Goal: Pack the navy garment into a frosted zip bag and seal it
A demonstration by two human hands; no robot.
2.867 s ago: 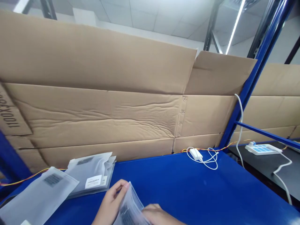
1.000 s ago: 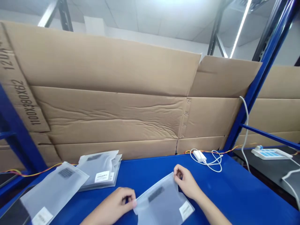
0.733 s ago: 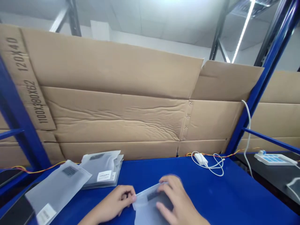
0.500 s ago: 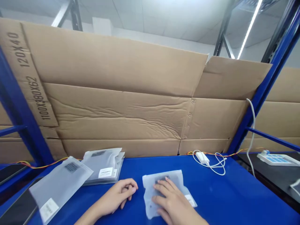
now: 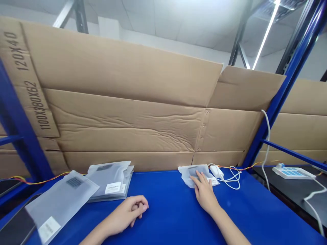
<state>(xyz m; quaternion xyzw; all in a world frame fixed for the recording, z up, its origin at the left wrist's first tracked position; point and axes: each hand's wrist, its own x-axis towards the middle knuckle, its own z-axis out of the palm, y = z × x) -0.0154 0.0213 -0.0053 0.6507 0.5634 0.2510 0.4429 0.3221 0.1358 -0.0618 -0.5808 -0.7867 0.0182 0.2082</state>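
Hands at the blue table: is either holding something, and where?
Nothing is held: the right hand lies flat on a frosted plastic bag, and the left hand rests curled and empty.

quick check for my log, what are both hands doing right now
Left hand: curled closed, holding nothing.
Right hand: open, flat on a frosted translucent plastic bag.

Blue metal bench (image 5: 168,211): stack of frosted poly bags (image 5: 109,180) L of ctr, single labelled bag (image 5: 60,200) just beside it. Third bag (image 5: 191,173) at far edge, near white power adapter (image 5: 216,171) w/ coiled cable (image 5: 233,180).
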